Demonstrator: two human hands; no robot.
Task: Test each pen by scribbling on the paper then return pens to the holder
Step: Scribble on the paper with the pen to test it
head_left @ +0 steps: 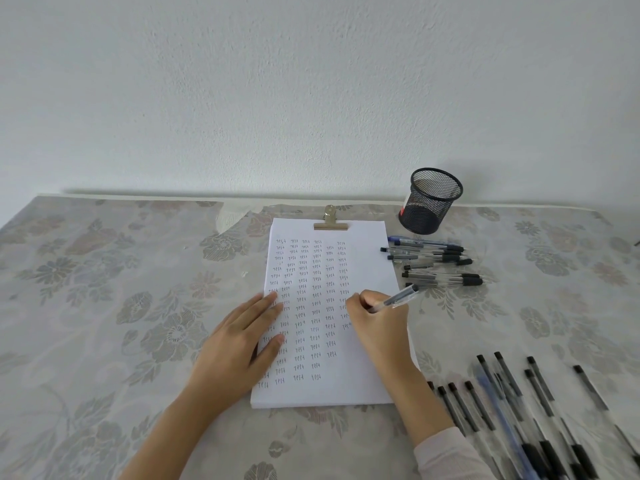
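Pale plaster wall stands behind a worktop [104, 271] covered with a flowered cloth. On it, the right hand [377, 320] is clenched around a pen [398, 298] in a writing grip, and the tip, hidden by the fingers, seems to meet the paper [367, 258] at the last column of small "test" words. The long axis of the pen runs from the tip up and to the right, so its back end already points toward the mesh holder [431, 206], which stands upright beyond the top right corner of the paper. My judgement is that this hand is the nearer one for carrying the pen there. The left hand [242, 341] lies flat and open on the left edge of the paper, holding nothing, only pressing the sheet.

Between the grip and the holder lies a small group of pens [436, 265], side by side, just beside the paper; the hand should pass over them. A bigger row of pens [519, 410] lies near the right forearm. A metal clip [330, 221] holds the top of the paper. The holder looks nearly empty.
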